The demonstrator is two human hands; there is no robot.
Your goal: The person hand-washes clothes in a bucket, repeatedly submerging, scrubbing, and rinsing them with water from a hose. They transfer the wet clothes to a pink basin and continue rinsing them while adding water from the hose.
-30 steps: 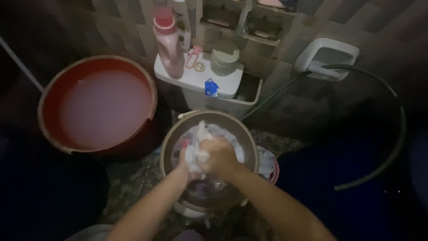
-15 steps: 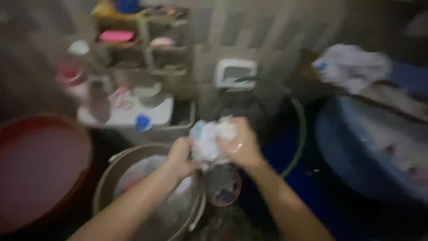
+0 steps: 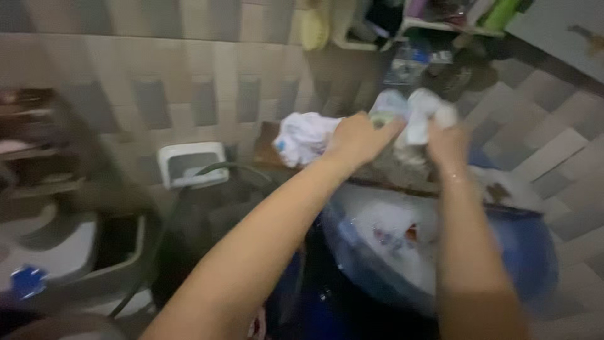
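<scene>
Both my hands hold a wrung white cloth [image 3: 416, 114] up above a big blue tub [image 3: 516, 252] on the right. My left hand [image 3: 356, 138] grips the cloth's left end and my right hand [image 3: 448, 142] grips its right end. The tub holds foamy water with some laundry in it [image 3: 393, 233]. Another crumpled white garment [image 3: 303, 136] lies on a ledge just left of my left hand. The picture is blurred by motion.
A white wall fixture [image 3: 189, 164] with a dark hose [image 3: 207, 182] looping from it is on the tiled wall. A white tray [image 3: 69, 252] with a blue cap [image 3: 26, 280] sits at lower left. Shelves with bottles [image 3: 440, 19] hang at top right.
My view has swung right, from the metal basin and red bucket to the blue tub. Both hands carried the white cloth up and rightwards, away from the basin.
</scene>
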